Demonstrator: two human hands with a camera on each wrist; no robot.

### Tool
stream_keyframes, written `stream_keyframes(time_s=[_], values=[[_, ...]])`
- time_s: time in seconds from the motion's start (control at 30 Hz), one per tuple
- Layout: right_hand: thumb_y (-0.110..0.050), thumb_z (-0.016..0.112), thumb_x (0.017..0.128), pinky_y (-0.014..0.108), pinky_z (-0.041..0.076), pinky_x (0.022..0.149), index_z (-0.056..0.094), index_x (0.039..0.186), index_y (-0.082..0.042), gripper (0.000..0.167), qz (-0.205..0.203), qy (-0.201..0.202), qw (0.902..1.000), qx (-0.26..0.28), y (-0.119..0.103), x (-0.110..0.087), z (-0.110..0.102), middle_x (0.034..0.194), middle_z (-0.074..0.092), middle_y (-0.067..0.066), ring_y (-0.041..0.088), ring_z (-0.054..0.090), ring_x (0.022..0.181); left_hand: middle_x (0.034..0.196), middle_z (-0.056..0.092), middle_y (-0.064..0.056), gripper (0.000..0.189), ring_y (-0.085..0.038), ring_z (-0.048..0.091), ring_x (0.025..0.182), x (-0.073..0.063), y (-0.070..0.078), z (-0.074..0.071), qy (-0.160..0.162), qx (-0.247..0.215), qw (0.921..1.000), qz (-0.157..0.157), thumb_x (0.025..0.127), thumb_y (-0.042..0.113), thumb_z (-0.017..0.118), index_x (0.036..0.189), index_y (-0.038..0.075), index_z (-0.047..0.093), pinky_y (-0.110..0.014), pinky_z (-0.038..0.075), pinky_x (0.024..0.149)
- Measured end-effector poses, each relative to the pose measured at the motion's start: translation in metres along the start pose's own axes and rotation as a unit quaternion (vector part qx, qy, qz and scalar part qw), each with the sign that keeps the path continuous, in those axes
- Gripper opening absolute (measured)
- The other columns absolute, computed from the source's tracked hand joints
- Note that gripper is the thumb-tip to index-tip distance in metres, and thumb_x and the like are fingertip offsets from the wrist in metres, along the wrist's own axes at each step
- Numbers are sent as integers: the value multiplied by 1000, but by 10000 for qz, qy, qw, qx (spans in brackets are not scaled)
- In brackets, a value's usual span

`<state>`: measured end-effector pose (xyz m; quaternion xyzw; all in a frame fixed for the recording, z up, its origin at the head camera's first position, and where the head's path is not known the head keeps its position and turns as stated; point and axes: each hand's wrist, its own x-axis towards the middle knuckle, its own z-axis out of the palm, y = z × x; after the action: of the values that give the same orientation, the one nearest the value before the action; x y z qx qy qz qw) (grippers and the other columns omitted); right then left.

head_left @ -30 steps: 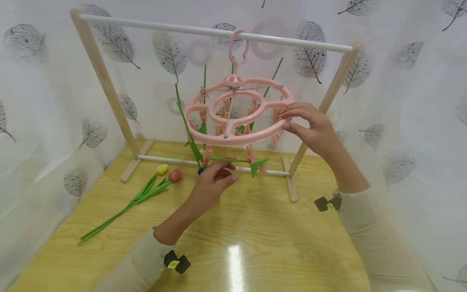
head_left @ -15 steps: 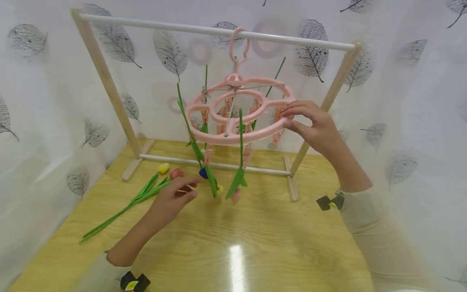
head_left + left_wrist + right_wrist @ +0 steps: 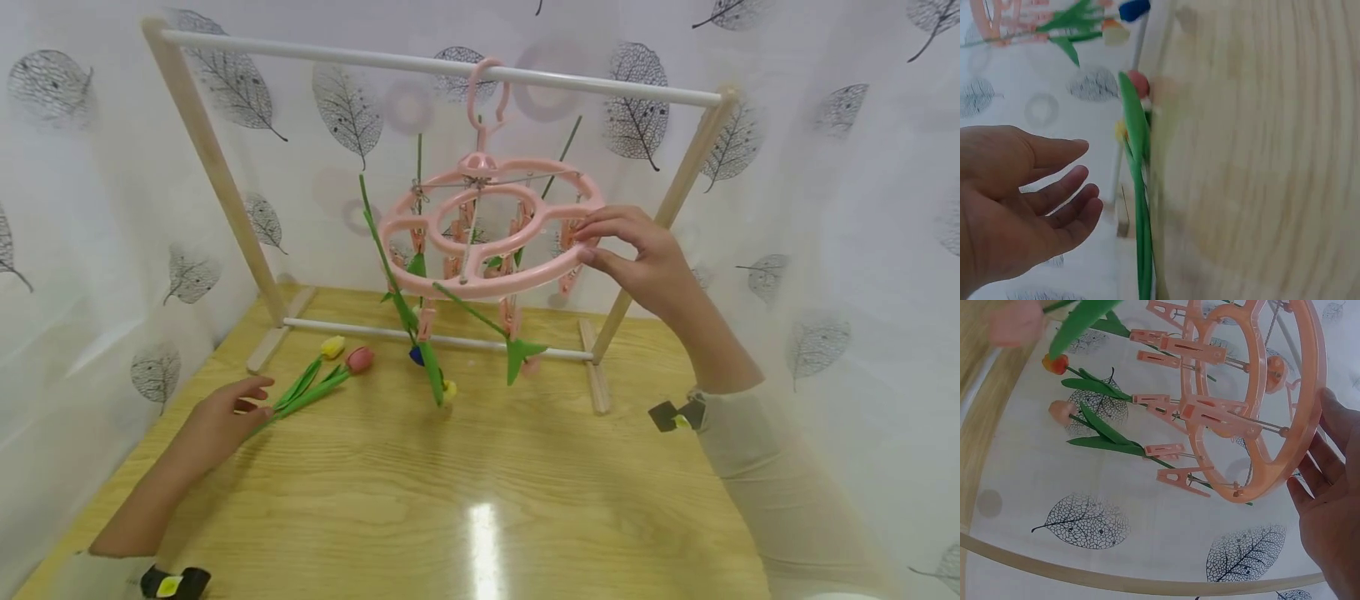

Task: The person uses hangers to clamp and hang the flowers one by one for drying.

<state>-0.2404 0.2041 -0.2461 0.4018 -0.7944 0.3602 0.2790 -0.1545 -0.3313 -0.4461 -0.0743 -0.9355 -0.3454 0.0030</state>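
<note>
My right hand [image 3: 637,254] pinches the right side of the rim of a pink round clip hanger [image 3: 480,288], hooked over a white rail. Artificial tulips hang heads down from its clips [image 3: 1166,450]; among them are a blue tulip [image 3: 417,356] and a yellow one [image 3: 449,390]. At the front, a tulip with broad green leaves [image 3: 517,358] hangs with its stem tilted left. Over on the left, my left hand [image 3: 217,425] hovers near the stems of a pink tulip [image 3: 360,359] and a yellow tulip [image 3: 332,347] on the table. Its fingers are loosely bent, holding nothing in the left wrist view.
A rack with wooden posts [image 3: 213,171] and a white top rail [image 3: 360,57] stands on the wooden table [image 3: 570,500]. Its lower white bar [image 3: 360,330] runs behind the hanging tulips. A leaf-patterned curtain [image 3: 817,217] surrounds the table.
My left hand has moved away from the front hanging tulip, leftward and down to the lying tulips. That tulip's stem swung upright, then tilted left. My right hand stays on the rim.
</note>
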Motion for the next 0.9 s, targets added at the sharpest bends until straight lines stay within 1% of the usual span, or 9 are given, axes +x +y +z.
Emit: stream_keyframes(time_s=[0.13, 0.2, 0.23, 0.4, 0.53, 0.63, 0.7, 0.8, 0.9], values=[[15, 75, 79, 28, 40, 112, 74, 111, 1, 35, 5, -11, 10000, 3, 1, 0, 1, 123, 67, 2, 15, 54, 125, 128, 58, -34, 52, -50, 60, 109, -4, -22, -6, -172, 283, 9994, -64, 101, 19, 62, 142, -9, 47, -50, 57, 78], [15, 75, 80, 28, 40, 112, 74, 111, 1, 34, -18, -27, 10000, 1, 1, 0, 1, 122, 67, 2, 15, 54, 125, 124, 60, -33, 51, -48, 62, 106, -6, -28, -7, -260, 313, 9992, -52, 100, 18, 64, 139, -11, 50, -49, 58, 77], [14, 76, 80, 28, 40, 112, 74, 111, 1, 34, -19, -32, 10000, -11, 1, 1, 1, 123, 67, 1, 16, 54, 125, 121, 62, -32, 50, -47, 63, 104, -7, -30, -7, -313, 316, 9990, -36, 99, 17, 65, 137, -12, 51, -48, 58, 76], [12, 76, 81, 28, 40, 111, 74, 110, 1, 31, 56, -44, 10000, -22, 1, 0, 2, 122, 67, 7, 15, 54, 124, 112, 68, -23, 47, -38, 65, 101, -6, -33, -6, -573, 379, 9976, -93, 96, 17, 69, 129, -14, 58, -42, 56, 76], [11, 76, 82, 26, 40, 110, 74, 110, 0, 30, 127, -75, 9999, -38, 2, -1, 4, 121, 67, 11, 14, 54, 123, 107, 70, -18, 36, -31, 66, 97, -4, -33, -6, -648, 503, 9965, -132, 96, 13, 68, 122, -12, 63, -38, 55, 75], [11, 76, 81, 27, 40, 111, 74, 110, 0, 31, 84, -60, 9999, -42, 2, -1, 4, 120, 67, 14, 15, 54, 123, 104, 71, -13, 28, -27, 66, 94, -5, -33, -6, -591, 584, 9965, -96, 95, 10, 67, 117, -7, 67, -37, 54, 74], [12, 76, 81, 27, 40, 111, 74, 110, 1, 31, 32, -46, 10000, -43, 2, -1, 4, 120, 67, 14, 16, 54, 124, 103, 71, -11, 23, -27, 66, 94, -6, -35, -6, -514, 643, 9966, -67, 95, 9, 67, 114, -4, 69, -39, 55, 75], [13, 77, 80, 28, 41, 111, 74, 110, 2, 32, -40, -33, 10000, -64, 1, -1, 4, 120, 67, 12, 17, 55, 124, 106, 72, -15, 20, -32, 67, 97, -8, -36, -5, -347, 692, 9970, 0, 96, 8, 66, 113, -1, 70, -44, 55, 77], [13, 77, 80, 27, 41, 111, 74, 110, 3, 32, -41, -20, 10000, -65, 1, -1, 4, 120, 67, 11, 17, 55, 123, 108, 71, -17, 19, -33, 66, 96, -9, -35, -6, -163, 726, 9972, 44, 97, 7, 64, 113, -1, 70, -45, 55, 75]])
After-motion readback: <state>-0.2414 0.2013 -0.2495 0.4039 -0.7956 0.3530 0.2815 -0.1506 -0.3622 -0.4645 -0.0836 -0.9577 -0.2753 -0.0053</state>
